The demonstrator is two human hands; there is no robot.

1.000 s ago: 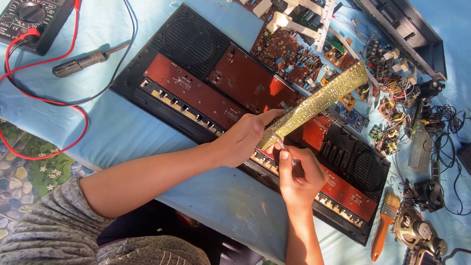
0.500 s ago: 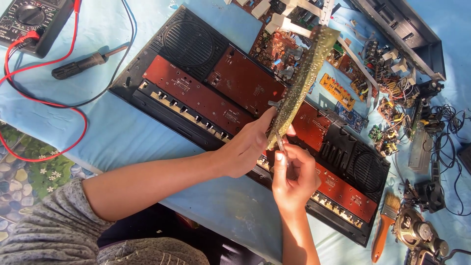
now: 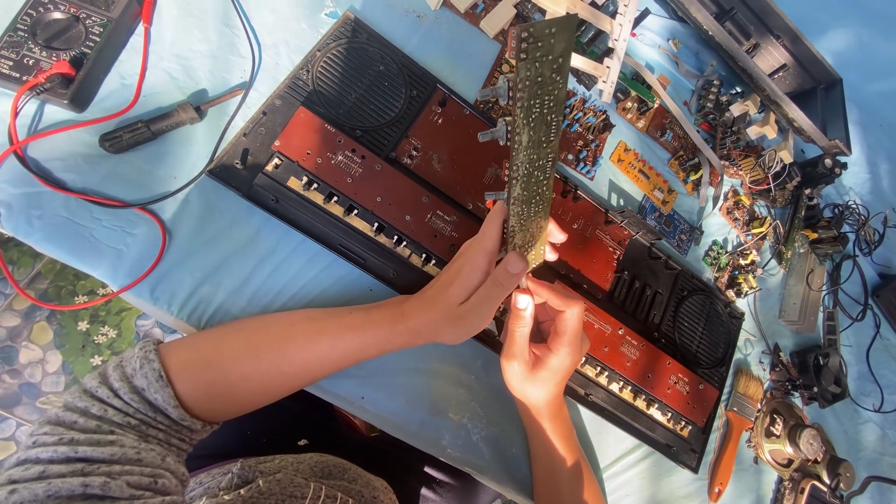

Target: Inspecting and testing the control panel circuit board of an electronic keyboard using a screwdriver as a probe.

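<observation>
Left hand (image 3: 467, 289): I pinch the lower end of the long green circuit board (image 3: 539, 131), fingers closed on it.
Right hand (image 3: 541, 341): my fingertips close on the board's bottom edge.
Board: upright, centre frame, above the opened black device (image 3: 373, 93).

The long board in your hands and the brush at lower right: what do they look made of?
The long board looks like greenish-tan circuit laminate, matte, speckled with dull solder dots; metal knob shafts stick out on its left edge. The brush seems to have an orange handle, wood or plastic, and pale bristles.
</observation>
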